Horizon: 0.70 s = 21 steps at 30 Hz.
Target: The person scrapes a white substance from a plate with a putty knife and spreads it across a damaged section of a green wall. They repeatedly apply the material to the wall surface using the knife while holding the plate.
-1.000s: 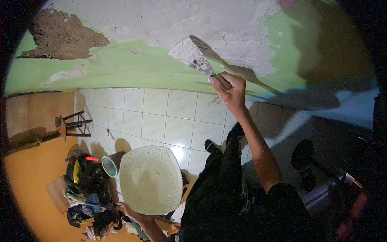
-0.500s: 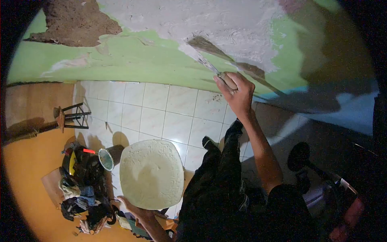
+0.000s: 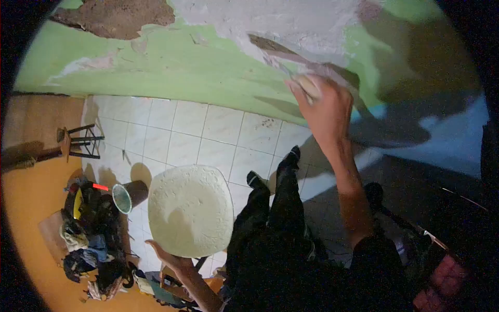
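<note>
In the upper right of the frame, the right hand (image 3: 328, 108) has shifted rightward and now appears larger; the scraper (image 3: 283, 68), broad face visible one second ago, is seen nearly edge-on and blurred. Judged from this, the tool is in mid-stroke at the lower edge of the pale patch (image 3: 296, 21) on the green wall (image 3: 161, 73); blade contact cannot be confirmed. The right fingers are clenched around the handle, with the blade projecting toward the upper left, beyond the fingertips. At lower centre-left, the plate (image 3: 228, 212) rests above the left hand (image 3: 175, 261), thumb extended beside the rim; its remaining fingers are hidden, grip undetermined.
</note>
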Available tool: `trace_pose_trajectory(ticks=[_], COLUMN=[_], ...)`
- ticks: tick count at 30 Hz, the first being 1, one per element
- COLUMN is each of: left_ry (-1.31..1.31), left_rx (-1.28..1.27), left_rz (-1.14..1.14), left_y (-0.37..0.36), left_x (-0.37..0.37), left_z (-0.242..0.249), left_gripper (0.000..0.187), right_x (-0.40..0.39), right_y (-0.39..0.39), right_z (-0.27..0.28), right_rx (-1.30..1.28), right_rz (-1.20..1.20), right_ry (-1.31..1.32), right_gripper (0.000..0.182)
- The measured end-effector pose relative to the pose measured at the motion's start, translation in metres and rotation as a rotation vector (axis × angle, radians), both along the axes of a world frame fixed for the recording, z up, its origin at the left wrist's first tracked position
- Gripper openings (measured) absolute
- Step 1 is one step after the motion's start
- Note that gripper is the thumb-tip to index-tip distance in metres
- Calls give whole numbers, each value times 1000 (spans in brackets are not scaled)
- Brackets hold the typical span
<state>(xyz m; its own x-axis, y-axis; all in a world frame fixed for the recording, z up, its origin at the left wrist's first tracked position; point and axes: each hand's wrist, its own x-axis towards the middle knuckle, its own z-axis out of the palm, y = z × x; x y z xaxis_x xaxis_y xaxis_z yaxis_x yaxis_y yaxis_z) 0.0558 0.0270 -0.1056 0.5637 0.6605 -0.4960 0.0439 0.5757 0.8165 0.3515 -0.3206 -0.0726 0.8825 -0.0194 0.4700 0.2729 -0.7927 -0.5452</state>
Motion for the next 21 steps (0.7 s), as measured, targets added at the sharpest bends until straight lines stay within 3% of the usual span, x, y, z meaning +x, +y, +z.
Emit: trace_pose_trajectory(ticks=[2,8,12,14,18,21], left_ry=[16,69,80,32,-15,99], left_rx=[-22,-17,40,89,-25,51], left_rz=[20,155,107,61,73,135], left_y=[0,-15,-6,-3,1,-3], left_x=[-3,6,-12,-18,-11,-10], left_z=[1,20,12,5,6,13], left_gripper=[74,70,69,70,70,71], right_x=[14,-19,-11,9,24,-6], right_y=[3,-39,-8,10,-22,-62], right_z=[11,38,42,36,29,33], right_rx=[-175,-155,-140,-344,-164,-79], right_rz=[-70,-126,75,89,-53,-115], right_ry=[-39,-54,-54,106,23,-11], right_gripper=[26,24,23,24,26,22])
